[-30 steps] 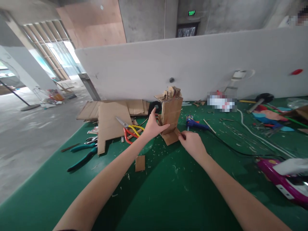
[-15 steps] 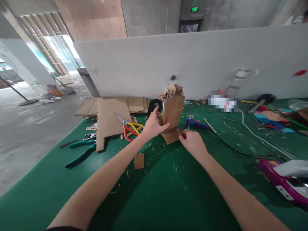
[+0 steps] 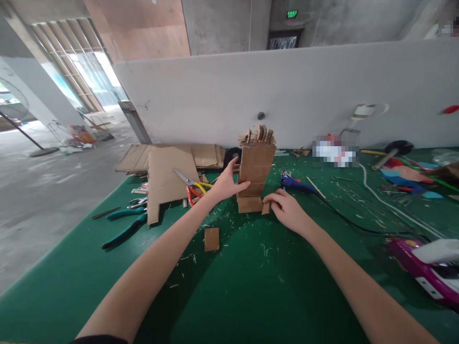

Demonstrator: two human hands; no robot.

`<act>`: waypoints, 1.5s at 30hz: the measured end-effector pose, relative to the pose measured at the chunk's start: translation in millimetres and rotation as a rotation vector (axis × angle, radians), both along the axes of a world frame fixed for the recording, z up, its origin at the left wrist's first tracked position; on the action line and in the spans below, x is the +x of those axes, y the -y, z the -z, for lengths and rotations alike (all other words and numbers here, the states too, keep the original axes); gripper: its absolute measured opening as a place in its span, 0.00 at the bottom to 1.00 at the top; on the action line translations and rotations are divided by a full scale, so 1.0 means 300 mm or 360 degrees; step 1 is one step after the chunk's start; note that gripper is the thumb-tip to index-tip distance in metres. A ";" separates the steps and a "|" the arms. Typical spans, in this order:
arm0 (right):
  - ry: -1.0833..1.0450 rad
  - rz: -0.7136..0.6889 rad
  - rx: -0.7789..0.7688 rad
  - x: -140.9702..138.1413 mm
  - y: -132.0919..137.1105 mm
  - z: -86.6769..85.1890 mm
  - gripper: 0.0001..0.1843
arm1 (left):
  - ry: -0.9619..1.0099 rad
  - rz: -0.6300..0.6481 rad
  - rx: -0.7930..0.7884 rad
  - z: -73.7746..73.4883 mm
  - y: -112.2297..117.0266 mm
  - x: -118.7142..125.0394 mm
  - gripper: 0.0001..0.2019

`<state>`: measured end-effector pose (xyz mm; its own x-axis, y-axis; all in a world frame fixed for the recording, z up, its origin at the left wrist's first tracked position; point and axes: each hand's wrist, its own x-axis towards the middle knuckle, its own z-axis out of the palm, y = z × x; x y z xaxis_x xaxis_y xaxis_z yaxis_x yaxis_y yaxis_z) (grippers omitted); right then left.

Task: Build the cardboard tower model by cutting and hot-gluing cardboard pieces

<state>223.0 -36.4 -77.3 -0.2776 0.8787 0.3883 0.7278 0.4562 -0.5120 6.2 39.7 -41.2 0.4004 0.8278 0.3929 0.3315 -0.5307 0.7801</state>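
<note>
An upright cardboard model (image 3: 256,167) stands on the table, with thin curled cardboard strips along its top and a flap at its foot. My left hand (image 3: 226,184) grips its left edge, thumb across the front face and the other fingers beside and behind it. At the lower right corner, my right hand (image 3: 287,208) has thumb and fingertips at a small cardboard piece (image 3: 266,208), close against the flap. Part of that piece is hidden by the fingers. A loose cardboard square (image 3: 211,239) lies in front, to the left.
Left on the green table (image 3: 229,296) lie scissors (image 3: 193,184), teal-handled pliers (image 3: 125,231) and cardboard sheets (image 3: 170,172). A blue glue gun (image 3: 296,182) with a black cord lies to the right. A magenta-and-white device (image 3: 423,267) sits at the right edge. Scraps dot the surface.
The cardboard model has turned so its front faces me more squarely. My right hand has shifted slightly, its fingers are less curled, and the small cardboard piece now shows.
</note>
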 end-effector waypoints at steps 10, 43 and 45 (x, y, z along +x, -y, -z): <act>0.0040 0.0130 -0.0105 -0.033 0.010 0.002 0.15 | -0.0205 -0.0082 0.0144 -0.019 0.036 0.003 0.42; -0.0001 -0.0027 -0.0319 0.059 0.024 -0.004 0.27 | -0.0729 -0.0357 0.0261 -0.032 0.097 0.033 0.34; 0.0041 0.0002 -0.0324 0.071 0.019 -0.004 0.27 | -0.0739 -0.0364 0.0271 -0.031 0.096 0.032 0.35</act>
